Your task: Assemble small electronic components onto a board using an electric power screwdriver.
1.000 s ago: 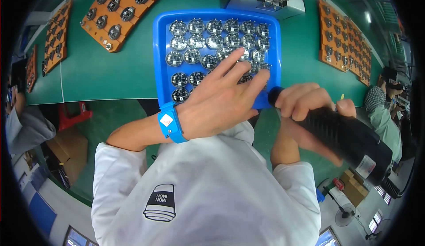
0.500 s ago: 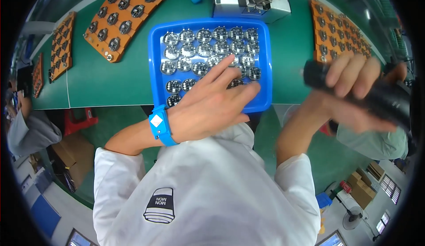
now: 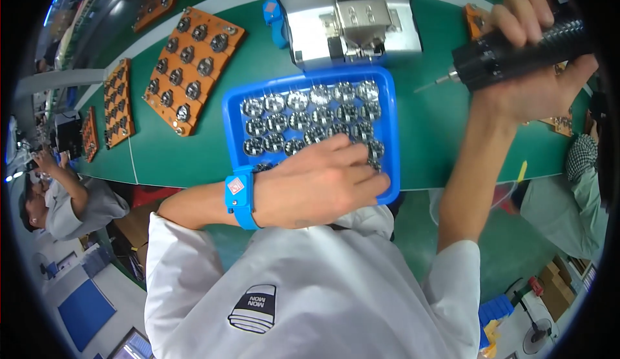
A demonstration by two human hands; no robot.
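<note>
My left hand, a blue strap round its wrist, lies over the near right part of a blue tray. Its fingers curl down among round, shiny circuit boards set out in rows. The fingertips are partly hidden, so anything pinched in them cannot be made out. To the right of the tray, my right hand wraps round a black electric screwdriver. The thin metal bit points left above the green table, apart from the tray.
A silver metal machine stands just behind the tray, beside another blue strap. Orange fixture boards holding round parts lie at the left; more lie at the right. A person sits at the left and another person's sleeve shows at the right.
My left fingers, spread out before, are now curled over the near part of the tray. My right hand has raised the screwdriver, now showing its bit. The whole view has shifted, with the machine showing more.
</note>
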